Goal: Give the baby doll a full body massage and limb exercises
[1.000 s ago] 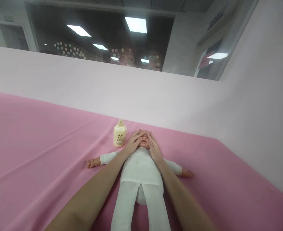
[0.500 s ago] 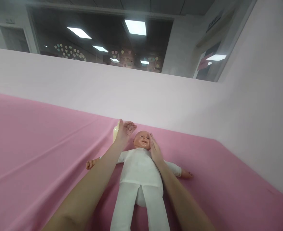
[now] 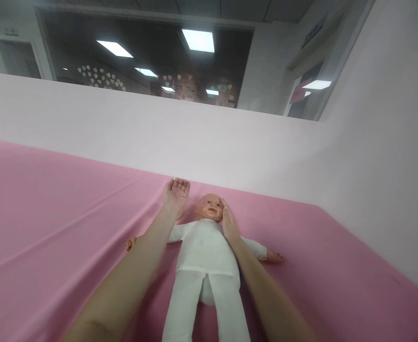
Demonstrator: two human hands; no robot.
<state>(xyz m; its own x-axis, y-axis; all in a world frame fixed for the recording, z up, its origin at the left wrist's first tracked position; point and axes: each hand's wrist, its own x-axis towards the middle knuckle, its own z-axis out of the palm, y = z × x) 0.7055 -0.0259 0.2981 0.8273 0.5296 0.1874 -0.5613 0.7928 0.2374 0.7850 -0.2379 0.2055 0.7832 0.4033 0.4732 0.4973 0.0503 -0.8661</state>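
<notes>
A baby doll [image 3: 207,247] in white clothes lies on its back, its arms spread and its bare head toward the wall. My right hand [image 3: 229,221] lies along the side of the doll's head, palm toward the cheek and fingers stretched out. To the left of the head, my left hand [image 3: 176,194] is raised with the palm up and the fingers extended, holding nothing and apart from the doll. A pale bottle-like object is almost wholly hidden behind my left hand; only a small bit shows below the wrist.
Pink cloth [image 3: 69,199] with several creases covers the surface under the doll. A white wall [image 3: 209,142] runs along the far edge and up the right side. Above it is a glass window [image 3: 152,57] with ceiling lights showing in it.
My left hand has moved left, away from the doll's head, and its palm has turned upward, now covering the pale object. My right hand stays at the doll's cheek.
</notes>
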